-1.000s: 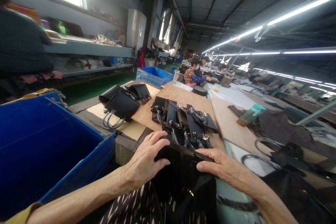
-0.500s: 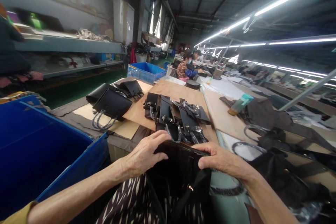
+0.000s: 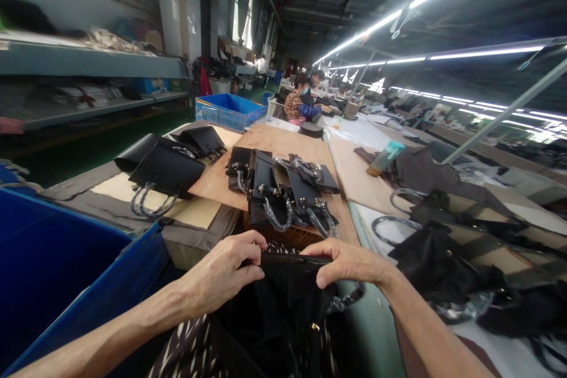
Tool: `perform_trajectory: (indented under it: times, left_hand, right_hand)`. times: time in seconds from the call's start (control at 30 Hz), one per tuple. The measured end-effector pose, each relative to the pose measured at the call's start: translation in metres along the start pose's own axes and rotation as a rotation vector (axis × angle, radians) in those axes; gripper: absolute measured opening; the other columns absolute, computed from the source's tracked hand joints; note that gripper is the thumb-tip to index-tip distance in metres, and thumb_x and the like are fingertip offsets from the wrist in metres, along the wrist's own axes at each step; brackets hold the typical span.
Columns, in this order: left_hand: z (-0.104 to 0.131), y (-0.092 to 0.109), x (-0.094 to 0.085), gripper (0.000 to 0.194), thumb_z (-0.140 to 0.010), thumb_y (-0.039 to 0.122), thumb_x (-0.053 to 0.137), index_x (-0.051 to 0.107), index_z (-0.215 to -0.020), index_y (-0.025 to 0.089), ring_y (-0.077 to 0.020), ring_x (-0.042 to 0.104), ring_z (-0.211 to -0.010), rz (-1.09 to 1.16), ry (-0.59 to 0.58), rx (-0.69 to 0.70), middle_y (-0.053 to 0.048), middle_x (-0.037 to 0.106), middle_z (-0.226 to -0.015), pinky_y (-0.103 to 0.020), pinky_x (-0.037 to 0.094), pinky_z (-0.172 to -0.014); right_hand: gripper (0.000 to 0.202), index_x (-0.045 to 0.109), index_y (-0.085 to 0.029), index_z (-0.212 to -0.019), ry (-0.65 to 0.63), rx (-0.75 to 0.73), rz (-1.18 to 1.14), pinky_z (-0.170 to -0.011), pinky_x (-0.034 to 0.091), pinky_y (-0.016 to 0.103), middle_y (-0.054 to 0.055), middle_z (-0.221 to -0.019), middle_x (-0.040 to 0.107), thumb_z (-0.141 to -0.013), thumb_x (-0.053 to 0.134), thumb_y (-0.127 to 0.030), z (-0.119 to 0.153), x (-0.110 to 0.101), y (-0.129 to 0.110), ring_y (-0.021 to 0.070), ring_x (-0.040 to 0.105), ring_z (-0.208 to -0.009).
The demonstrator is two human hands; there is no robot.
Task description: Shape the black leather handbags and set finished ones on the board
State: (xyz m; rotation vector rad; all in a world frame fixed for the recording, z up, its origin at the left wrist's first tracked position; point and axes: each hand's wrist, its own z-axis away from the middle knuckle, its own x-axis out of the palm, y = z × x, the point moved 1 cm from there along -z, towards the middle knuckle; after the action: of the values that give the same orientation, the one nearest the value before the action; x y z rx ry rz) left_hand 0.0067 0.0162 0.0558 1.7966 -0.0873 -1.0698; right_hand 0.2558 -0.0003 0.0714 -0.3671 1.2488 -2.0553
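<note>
Both hands grip a black handbag's top edge

The left hand [image 3: 221, 274] and right hand [image 3: 349, 263] have their fingers closed on the rim of the black handbag [image 3: 290, 301], held in the lap before the tabletop [image 3: 283, 142]. It looks light and soft-sided; the stiff rim seems the best hold.
</note>
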Motion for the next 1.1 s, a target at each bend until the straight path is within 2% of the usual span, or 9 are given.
perform_trajectory:
  times: [0.1,0.2,0.27,0.43,0.5,0.6,0.83,1.1]
  left_hand:
    - [0.007,-0.011,0.017,0.014,-0.079,0.012,0.049,0.054,-0.066,0.016,-0.0130,0.053,-0.091,-0.073,-0.019,0.018,0.001,0.051,-0.110,-0.022,0.041,-0.080]
    - [0.009,-0.015,0.026,0.015,-0.081,0.011,0.045,0.055,-0.071,0.017,-0.0167,0.049,-0.105,-0.141,-0.018,0.107,-0.001,0.043,-0.124,-0.026,0.038,-0.091]
    - [0.008,-0.013,0.028,0.016,-0.081,0.011,0.044,0.055,-0.071,0.017,-0.0184,0.047,-0.109,-0.159,-0.024,0.136,-0.002,0.040,-0.128,-0.029,0.037,-0.095]
    - [0.002,-0.010,0.029,0.019,-0.080,0.010,0.041,0.055,-0.070,0.016,-0.0206,0.046,-0.112,-0.178,-0.023,0.150,-0.004,0.038,-0.131,-0.032,0.037,-0.098]
    - [0.002,-0.010,0.030,0.019,-0.079,0.009,0.042,0.055,-0.067,0.016,-0.0218,0.045,-0.114,-0.192,-0.038,0.150,-0.004,0.037,-0.132,-0.032,0.036,-0.099]
    - [0.002,-0.009,0.032,0.019,-0.077,0.008,0.044,0.055,-0.063,0.015,-0.0226,0.043,-0.116,-0.188,-0.049,0.160,-0.004,0.036,-0.134,-0.032,0.036,-0.099]
    - [0.002,-0.008,0.032,0.020,-0.077,0.008,0.045,0.058,-0.063,0.015,-0.0214,0.040,-0.118,-0.211,-0.056,0.197,-0.004,0.035,-0.135,-0.033,0.033,-0.102]
    - [0.004,-0.010,0.032,0.020,-0.074,0.006,0.048,0.058,-0.060,0.015,-0.0227,0.038,-0.118,-0.195,-0.021,0.231,-0.005,0.038,-0.131,-0.036,0.034,-0.101]
  right_hand:
    - [0.043,0.061,-0.019,-0.106,0.020,-0.013,0.003,-0.070,0.039,0.020,-0.004,-0.086,0.061,-0.063,0.067,-0.020,-0.007,0.007,0.019,0.0110,0.053,-0.077]
    - [0.040,0.060,-0.020,-0.106,0.151,-0.053,0.075,-0.078,0.040,0.024,-0.003,-0.093,0.060,-0.066,0.063,-0.019,-0.008,0.014,0.031,0.0142,0.053,-0.086]
    - [0.041,0.058,-0.021,-0.107,0.330,-0.071,0.182,-0.083,0.040,0.028,-0.002,-0.100,0.059,-0.066,0.061,-0.018,-0.005,0.018,0.037,0.0167,0.052,-0.092]
    - [0.045,0.047,-0.024,-0.112,0.930,-0.160,0.504,-0.095,0.035,0.036,0.002,-0.116,0.050,-0.070,0.060,-0.017,0.004,0.039,0.054,0.0201,0.045,-0.108]
    - [0.038,0.046,-0.023,-0.109,1.059,-0.260,0.625,-0.095,0.036,0.038,0.004,-0.115,0.049,-0.074,0.058,-0.017,0.009,0.051,0.060,0.0215,0.044,-0.109]
    - [0.026,0.047,-0.024,-0.103,1.045,-0.359,0.727,-0.090,0.040,0.037,0.005,-0.109,0.049,-0.079,0.054,-0.018,0.014,0.065,0.063,0.0222,0.046,-0.104]
    - [0.013,0.049,-0.024,-0.089,0.895,-0.216,0.618,-0.087,0.041,0.034,0.003,-0.107,0.046,-0.080,0.050,-0.015,0.012,0.066,0.050,0.0199,0.046,-0.102]
    - [0.013,0.050,-0.021,-0.074,0.824,-0.243,0.563,-0.084,0.042,0.030,0.001,-0.099,0.048,-0.077,0.050,-0.008,0.001,0.065,0.042,0.0164,0.048,-0.095]
